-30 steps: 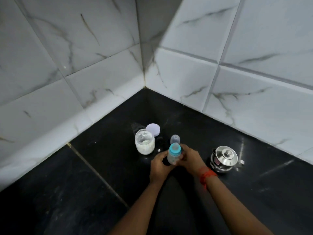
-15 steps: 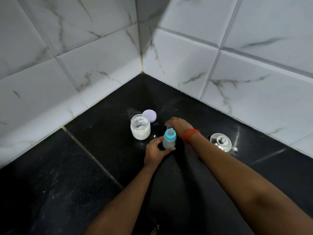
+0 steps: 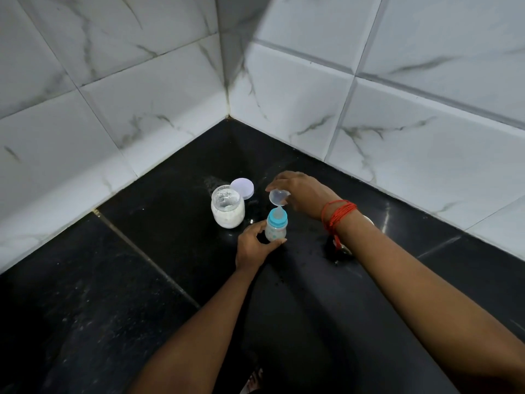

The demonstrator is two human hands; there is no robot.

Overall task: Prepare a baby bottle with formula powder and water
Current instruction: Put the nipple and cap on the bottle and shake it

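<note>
I see the baby bottle [image 3: 276,228] standing upright on the black desk [image 3: 159,251], a little in front of the corner where the two tiled walls [image 3: 159,109] meet. It has a blue collar with a nipple on top, and its clear body shows a whitish content. My left hand [image 3: 255,243] is wrapped around the lower part of the bottle from the left side, the thumb and fingers closed on it, with the forearm coming straight up from the lower edge of the view.

Just above the nipple, my right hand [image 3: 301,191] holds the clear cap [image 3: 279,197] by its rim between the fingertips. The cap is tilted, its open side facing toward me, and I cannot tell whether its lower edge touches the tip of the nipple or only hangs near it. The right wrist is bent downward and the forearm crosses the view in a diagonal from the lower right. A red thread [image 3: 338,213] is tied around this wrist.

To the left of the bottle, near it but apart, stands an open jar [image 3: 227,207] with white powder inside. Its round white lid [image 3: 242,188] lies just behind it on the desk. A metal object is mostly hidden under my right forearm.
</note>
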